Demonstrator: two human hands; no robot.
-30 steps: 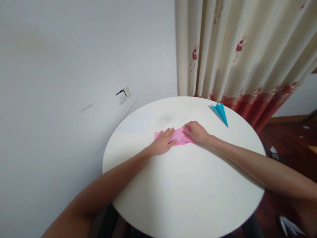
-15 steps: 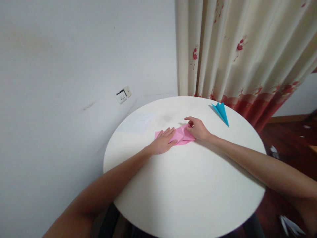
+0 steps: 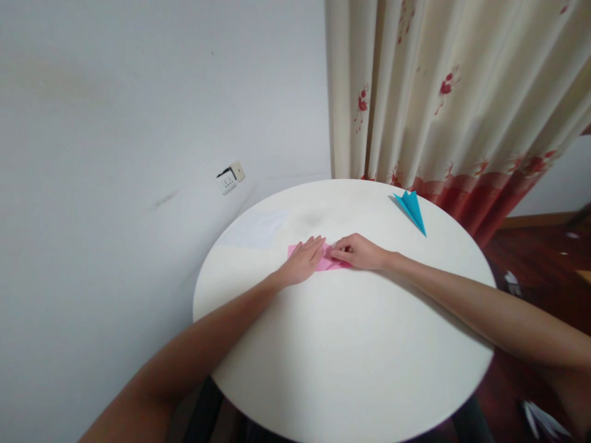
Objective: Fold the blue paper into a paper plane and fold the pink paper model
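Observation:
A folded sheet of pink paper (image 3: 325, 263) lies on the round white table (image 3: 351, 344), partly hidden under both hands. My left hand (image 3: 302, 261) rests flat on its left part with the fingers stretched out. My right hand (image 3: 361, 252) is closed over the right part, its fingers curled and the fingertips on a fold near the middle. Little space separates the two hands. Beyond my right hand a blue paper plane (image 3: 415, 212) sits apart, untouched.
A pale white sheet (image 3: 255, 229) lies at the table's back left. A wall with a socket (image 3: 226, 182) borders the left side. Behind the table hangs a cream and red curtain (image 3: 415, 123). White objects lie on the dark floor (image 3: 521, 258) at right.
My right hand has moved left and down from the paper's raised right edge toward its middle, folding that part over and covering it. My left hand has stayed almost still.

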